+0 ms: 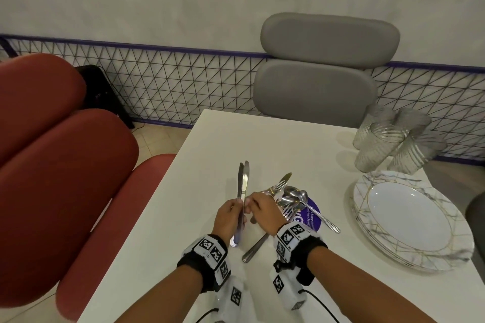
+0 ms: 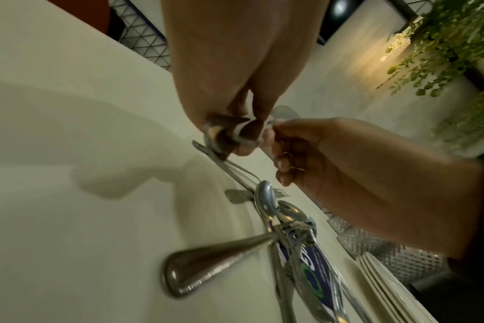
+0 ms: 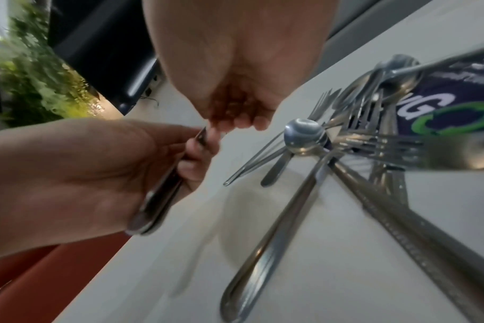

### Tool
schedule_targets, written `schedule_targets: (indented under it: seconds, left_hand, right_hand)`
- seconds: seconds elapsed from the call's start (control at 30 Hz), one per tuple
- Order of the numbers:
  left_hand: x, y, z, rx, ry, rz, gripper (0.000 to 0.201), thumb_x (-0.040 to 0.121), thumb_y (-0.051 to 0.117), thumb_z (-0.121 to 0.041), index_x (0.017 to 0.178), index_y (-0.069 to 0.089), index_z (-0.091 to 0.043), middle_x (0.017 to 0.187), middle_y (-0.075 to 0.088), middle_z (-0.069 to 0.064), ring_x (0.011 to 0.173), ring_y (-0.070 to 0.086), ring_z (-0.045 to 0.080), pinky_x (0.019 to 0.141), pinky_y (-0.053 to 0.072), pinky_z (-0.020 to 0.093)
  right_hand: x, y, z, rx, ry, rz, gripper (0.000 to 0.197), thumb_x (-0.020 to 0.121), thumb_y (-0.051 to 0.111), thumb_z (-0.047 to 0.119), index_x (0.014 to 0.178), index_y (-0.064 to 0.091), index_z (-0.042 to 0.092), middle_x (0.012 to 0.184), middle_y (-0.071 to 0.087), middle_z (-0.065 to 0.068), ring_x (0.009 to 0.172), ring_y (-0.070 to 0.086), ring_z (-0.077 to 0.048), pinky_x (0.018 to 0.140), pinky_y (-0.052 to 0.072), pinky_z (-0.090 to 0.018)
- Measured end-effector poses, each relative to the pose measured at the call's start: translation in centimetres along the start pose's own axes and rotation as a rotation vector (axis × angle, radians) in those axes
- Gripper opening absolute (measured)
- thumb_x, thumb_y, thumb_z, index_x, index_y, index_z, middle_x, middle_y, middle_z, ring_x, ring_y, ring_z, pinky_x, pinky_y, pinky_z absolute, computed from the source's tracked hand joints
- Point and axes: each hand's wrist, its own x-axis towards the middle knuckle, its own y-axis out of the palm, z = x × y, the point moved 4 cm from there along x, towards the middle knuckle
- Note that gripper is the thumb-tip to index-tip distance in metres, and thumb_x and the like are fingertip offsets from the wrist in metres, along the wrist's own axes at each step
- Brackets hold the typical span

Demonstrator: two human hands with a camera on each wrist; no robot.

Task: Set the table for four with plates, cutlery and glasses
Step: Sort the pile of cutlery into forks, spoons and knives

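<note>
My left hand (image 1: 236,208) grips two table knives (image 1: 243,183) by their handles, blades pointing away from me over the white table (image 1: 210,144). My right hand (image 1: 251,203) meets it from the right, thumb and fingertips pinching one knife just above the left hand's grip. The right wrist view shows the knife handles (image 3: 158,201) in my left hand (image 3: 97,174). A loose pile of spoons and forks (image 1: 291,198) lies just right of my hands. Stacked marbled plates (image 1: 409,217) and several ribbed glasses (image 1: 391,139) stand at the right.
The cutlery pile partly covers a round blue sticker (image 1: 313,215). One long handle (image 1: 253,250) lies on the table under my right wrist. Red chairs (image 1: 60,178) flank the table's left edge and a grey chair (image 1: 320,73) faces the far end.
</note>
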Motion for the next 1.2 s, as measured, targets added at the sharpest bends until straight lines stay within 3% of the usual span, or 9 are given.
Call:
schedule_targets:
  seconds: [0.1,0.17,0.23,0.33,0.47,0.73,0.93,1.07,1.2]
  left_hand:
    - [0.6,-1.3,-0.1,-0.045,-0.013,-0.051,0.019,0.098,0.039,-0.013,0.087,0.052,-0.005,0.067,0.053,0.005,0.047,0.045,0.011,0.045,0.04,0.021]
    - [0.7,-2.4,0.0,-0.107,-0.044,-0.092,0.017,0.098,0.039,-0.009,0.088,0.051,-0.005,0.065,0.051,0.005,0.048,0.043,0.013,0.041,0.04,0.022]
    - [0.7,-3.3,0.1,-0.15,-0.054,-0.112,0.013,0.097,0.042,-0.011,0.09,0.052,-0.006,0.064,0.05,0.005,0.049,0.045,0.015,0.039,0.04,0.022]
    - [1.0,-4.2,0.5,-0.12,-0.051,-0.123,0.011,0.097,0.046,-0.014,0.093,0.05,-0.005,0.067,0.051,0.006,0.049,0.047,0.013,0.039,0.04,0.022]
    - [1.0,-4.6,0.9,-0.111,-0.08,-0.126,0.013,0.098,0.042,-0.012,0.104,0.051,-0.003,0.075,0.056,0.008,0.053,0.048,0.016,0.042,0.041,0.022]
    - [0.5,-4.4,0.8,-0.138,-0.1,-0.12,0.015,0.098,0.037,-0.006,0.1,0.052,-0.007,0.076,0.058,0.009,0.053,0.049,0.016,0.042,0.04,0.023]
    - [0.5,-4.4,0.8,-0.095,-0.115,-0.121,0.016,0.095,0.038,-0.003,0.098,0.053,-0.009,0.075,0.058,0.008,0.053,0.049,0.016,0.045,0.04,0.024]
    - [0.6,-4.1,1.1,-0.03,-0.112,-0.087,0.012,0.093,0.042,-0.006,0.096,0.054,-0.006,0.072,0.057,0.008,0.054,0.048,0.016,0.045,0.039,0.024]
    - [0.3,-3.1,1.1,-0.026,-0.125,-0.029,0.014,0.095,0.044,-0.011,0.085,0.051,-0.006,0.068,0.053,0.005,0.045,0.043,0.012,0.039,0.037,0.02]
  right_hand:
    - [0.1,-0.7,-0.8,-0.129,-0.097,-0.014,0.012,0.096,0.037,0.011,0.102,0.046,0.017,0.084,0.052,-0.003,0.061,0.061,-0.019,0.053,0.046,-0.016]
    - [0.7,-0.4,-1.8,-0.335,-0.136,0.083,0.022,0.094,0.041,0.008,0.112,0.05,0.015,0.093,0.057,-0.006,0.076,0.065,-0.018,0.065,0.048,-0.019]
    - [0.6,0.4,-2.6,-0.684,-0.229,0.216,0.022,0.084,0.058,0.009,0.104,0.063,0.018,0.098,0.064,-0.002,0.094,0.061,-0.02,0.084,0.05,-0.029]
    - [0.1,1.3,-3.2,-1.027,-0.363,0.3,0.024,0.052,0.085,0.032,0.067,0.066,0.031,0.069,0.063,0.014,0.068,0.06,-0.009,0.067,0.053,-0.021]
    - [0.2,1.5,-2.3,-1.125,-0.488,0.38,0.026,0.047,0.085,0.038,0.059,0.064,0.03,0.061,0.059,0.017,0.063,0.058,-0.007,0.06,0.049,-0.017]
    - [0.0,1.9,0.3,-1.078,-0.559,0.628,0.021,0.091,0.047,0.005,0.11,0.055,0.005,0.115,0.058,-0.013,0.114,0.046,-0.029,0.095,0.034,-0.037]
    - [-0.6,1.1,2.0,-0.725,-0.727,0.401,0.01,0.075,0.064,0.001,0.081,0.064,0.01,0.078,0.064,-0.007,0.077,0.062,-0.028,0.064,0.056,-0.036]
    - [-2.1,-0.5,4.8,-0.587,-0.824,0.194,0.024,0.086,0.04,0.018,0.092,0.062,0.011,0.082,0.062,-0.004,0.073,0.06,-0.02,0.061,0.051,-0.028]
    - [-3.6,-3.5,7.0,-0.479,-0.855,-0.006,0.016,0.087,0.046,0.013,0.088,0.061,0.008,0.083,0.062,-0.004,0.071,0.057,-0.02,0.059,0.05,-0.028]
